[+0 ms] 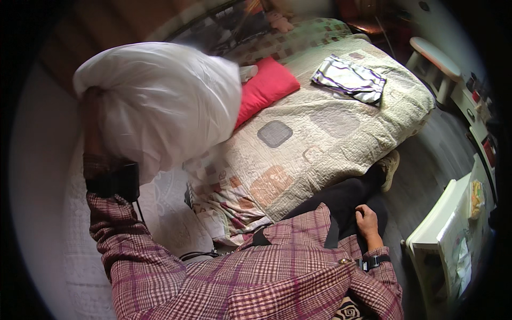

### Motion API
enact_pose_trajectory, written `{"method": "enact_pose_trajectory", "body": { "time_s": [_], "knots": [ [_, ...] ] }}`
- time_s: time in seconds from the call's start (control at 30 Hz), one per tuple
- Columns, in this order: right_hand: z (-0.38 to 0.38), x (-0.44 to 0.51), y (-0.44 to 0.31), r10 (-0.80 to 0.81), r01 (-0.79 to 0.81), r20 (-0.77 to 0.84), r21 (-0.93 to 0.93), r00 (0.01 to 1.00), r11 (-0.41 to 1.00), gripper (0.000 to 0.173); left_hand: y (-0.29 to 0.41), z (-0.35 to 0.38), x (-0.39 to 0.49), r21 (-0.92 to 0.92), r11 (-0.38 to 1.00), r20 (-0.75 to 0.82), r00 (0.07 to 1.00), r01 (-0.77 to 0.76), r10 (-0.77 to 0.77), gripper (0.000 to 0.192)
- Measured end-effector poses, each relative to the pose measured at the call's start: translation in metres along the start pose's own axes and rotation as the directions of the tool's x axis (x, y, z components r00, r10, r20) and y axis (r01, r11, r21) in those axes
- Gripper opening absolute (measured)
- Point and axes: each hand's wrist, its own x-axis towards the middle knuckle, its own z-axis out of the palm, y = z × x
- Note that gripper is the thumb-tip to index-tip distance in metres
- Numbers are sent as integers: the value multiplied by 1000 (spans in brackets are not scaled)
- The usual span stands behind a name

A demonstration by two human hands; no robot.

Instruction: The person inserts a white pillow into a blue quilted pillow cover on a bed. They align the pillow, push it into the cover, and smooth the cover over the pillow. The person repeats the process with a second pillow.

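Note:
My left hand [94, 100] is shut on the gathered edge of a large, puffed-out white cloth bundle [168, 96], raised at the left over the bed's edge. The fingers are dark and partly hidden by the fabric. My right hand [366, 220] rests by my dark trousers at the lower right, its fingers curled with nothing seen in them. A red pillow [269, 89] lies on the patterned quilt [296, 160], partly behind the white bundle. Farther right on the quilt is a folded white cloth with dark stripes [349, 80].
At the upper right stands a stool [436, 56]. A white cabinet [436, 224] with things on top is at the lower right, beyond the grey floor [432, 152]. Rumpled patterned bedding [236, 204] and dark cables [200, 254] lie near my body.

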Motion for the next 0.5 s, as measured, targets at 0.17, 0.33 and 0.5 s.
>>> {"method": "enact_pose_trajectory", "body": {
  "time_s": [0.17,0.33,0.5],
  "knots": [
    [-9,-13,4,31,-30,-19,16,999,999,18,37,-19,-32,-869,100,409,817,485,-408,48],
    [-21,-23,5,32,-30,-20,102,999,994,20,57,76,-112,-563,-325,827,522,760,-211,68],
    [-25,-19,3,30,-34,78,47,996,998,21,90,225,-214,-111,-367,974,28,923,-224,105]
  ]
}}
